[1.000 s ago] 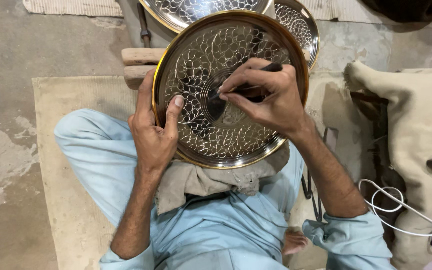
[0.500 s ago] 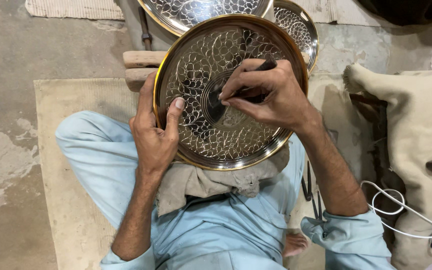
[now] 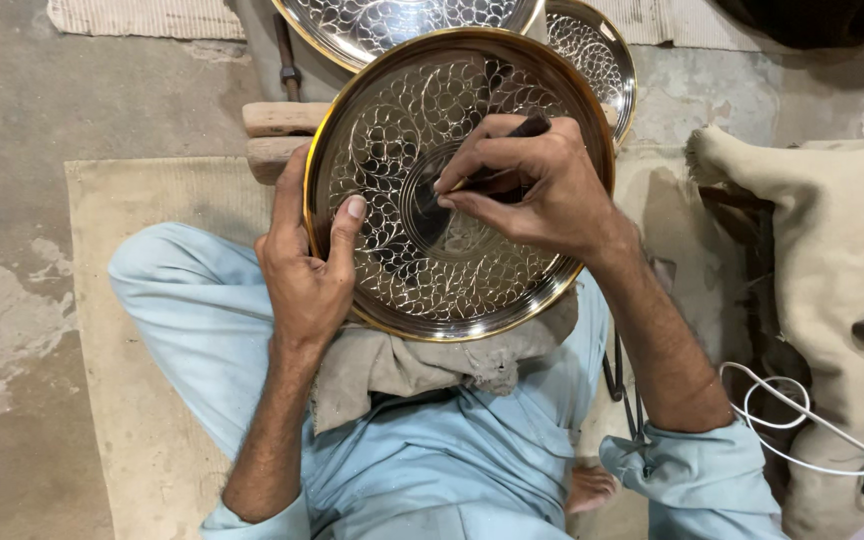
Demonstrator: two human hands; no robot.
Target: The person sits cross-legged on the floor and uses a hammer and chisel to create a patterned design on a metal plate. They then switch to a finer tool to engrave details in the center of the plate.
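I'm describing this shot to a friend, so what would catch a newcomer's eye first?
First the big shiny round metal tray with its leafy cut pattern, propped on the person's lap at centre. Next the right hand pressing a dark-handled tool near the tray's middle, while the left hand grips its left rim. Two similar trays lie above.

No packages, labels, signs or screens are visible anywhere in the frame.
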